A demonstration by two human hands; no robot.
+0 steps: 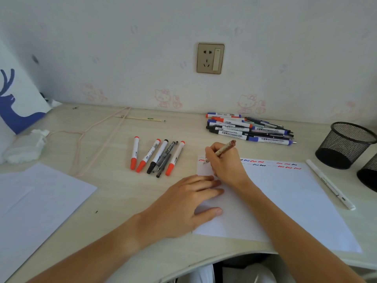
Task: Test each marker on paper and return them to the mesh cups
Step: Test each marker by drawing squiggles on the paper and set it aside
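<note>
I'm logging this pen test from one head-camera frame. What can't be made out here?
- Second mesh cup: cut off by the right edge.
- Test paper under the right hand and left hand: marks hidden.
- Pen tip: too small to judge contact.
- Marker pile: labels too small; lower ones covered.

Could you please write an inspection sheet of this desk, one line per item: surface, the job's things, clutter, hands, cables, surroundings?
Surface: pale wood-grain desk.
Job's things: test paper with red, blue and black squiggles along its far edge; row of markers and pens left of it; marker pile by the wall; two black mesh cups, no markers seen inside; white pen lying right of the paper.
Clutter: crumpled tissue, second sheet, pencil.
Hands: right hand grips a brown pen, tip on the paper; left hand presses the paper flat.
Cables: pink cord on the desk.
Surroundings: wall socket, cartoon-print wallpaper.
</note>
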